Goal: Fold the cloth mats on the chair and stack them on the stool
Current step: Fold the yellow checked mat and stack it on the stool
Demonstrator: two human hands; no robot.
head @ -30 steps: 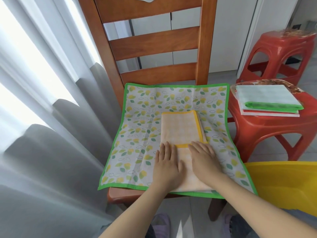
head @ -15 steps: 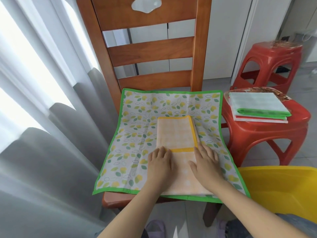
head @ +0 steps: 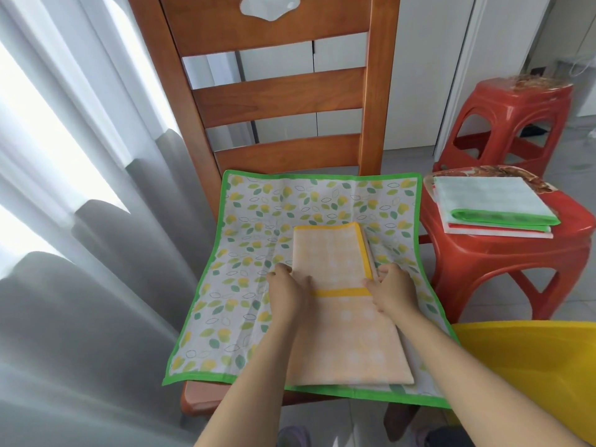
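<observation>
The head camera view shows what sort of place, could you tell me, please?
Probably a room in a home: a wooden chair beside sheer curtains, red plastic stools on a tiled floor, and white cabinet doors behind.

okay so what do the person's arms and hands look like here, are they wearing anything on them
Both arms are bare up to the frame edge: no sleeves in view. The left hand and right hand have no gloves, and no rings, watch or bracelets show on the fingers or wrists. The nails cannot be made out.
</observation>
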